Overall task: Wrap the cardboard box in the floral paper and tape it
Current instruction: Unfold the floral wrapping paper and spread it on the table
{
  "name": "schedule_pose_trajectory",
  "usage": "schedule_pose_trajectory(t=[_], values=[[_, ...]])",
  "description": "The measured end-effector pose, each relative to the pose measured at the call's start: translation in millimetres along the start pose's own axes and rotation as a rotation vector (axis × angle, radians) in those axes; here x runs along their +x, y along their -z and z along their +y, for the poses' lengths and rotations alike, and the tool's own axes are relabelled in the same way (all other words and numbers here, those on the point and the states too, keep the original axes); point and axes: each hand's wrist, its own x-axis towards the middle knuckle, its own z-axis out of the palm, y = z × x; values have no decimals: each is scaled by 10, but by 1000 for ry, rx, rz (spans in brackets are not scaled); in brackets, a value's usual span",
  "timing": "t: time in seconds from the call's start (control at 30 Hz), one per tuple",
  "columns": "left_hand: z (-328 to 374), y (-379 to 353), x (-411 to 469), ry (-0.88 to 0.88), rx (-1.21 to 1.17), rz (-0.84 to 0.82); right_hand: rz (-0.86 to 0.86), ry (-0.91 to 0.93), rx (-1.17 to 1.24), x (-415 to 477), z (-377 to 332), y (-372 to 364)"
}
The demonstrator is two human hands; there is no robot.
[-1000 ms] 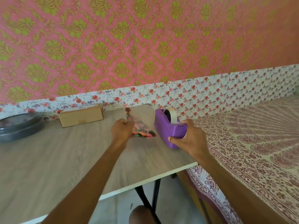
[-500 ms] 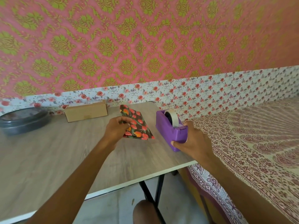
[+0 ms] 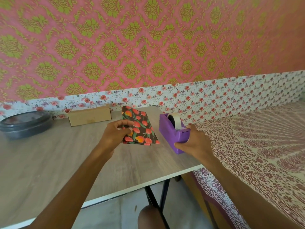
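Hands first, from the head camera, our only view: we see our left hand (image 3: 116, 135) closed around the near left edge of the folded floral paper (image 3: 140, 128), thumb on top and fingers curled beneath, so that grip holds the paper tilted, its far end raised; whether its near edge touches the counter (image 3: 49, 162) we cannot tell. Our right hand (image 3: 193, 142) wraps the near end of the purple tape dispenser (image 3: 171, 133), which stands on the counter just right of the floral paper. That grip is narrow and closed on the dispenser's body, below the cutter. A roll of pale tape (image 3: 175, 120) sits in the dispenser, behind the hand.

We find the cardboard box (image 3: 90, 116) to the left of the floral paper and a little farther back, lying flat against the wall, untouched by either hand and still bare. Farther left of the floral paper, well apart, a dark round lidded container (image 3: 24, 124) rests on the counter. To the right of the paper, past the dispenser, a bed with a patterned spread (image 3: 255, 146) adjoins the counter's edge.
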Motion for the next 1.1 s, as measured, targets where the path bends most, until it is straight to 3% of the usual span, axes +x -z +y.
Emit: schedule_pose_trajectory(t=[0.2,0.57,0.63,0.7,0.77,0.87,0.9,0.97,1.1], values=[[33,67,-57,-6,6,28,37,28,26,-36,-126,-105],[-127,367,-146,38,18,110,-95,37,1,1,-530,-244],[-157,442,-164,24,11,128,122,125,-65,-39,-576,-193],[-187,509,-186,-9,2,140,342,281,84,-69,-704,-164],[-219,575,-213,-65,-4,154,175,254,374,-23,-888,-221],[-243,702,-210,-116,-80,163,-469,-81,828,5,-1278,-315],[-237,748,-207,-95,-116,169,-599,-129,926,-4,-1404,-334],[-261,834,-180,-36,-96,199,-599,-116,1042,2,-1623,-413],[-402,1028,-140,-16,470,174,-454,-157,1151,35,-1976,-596]])
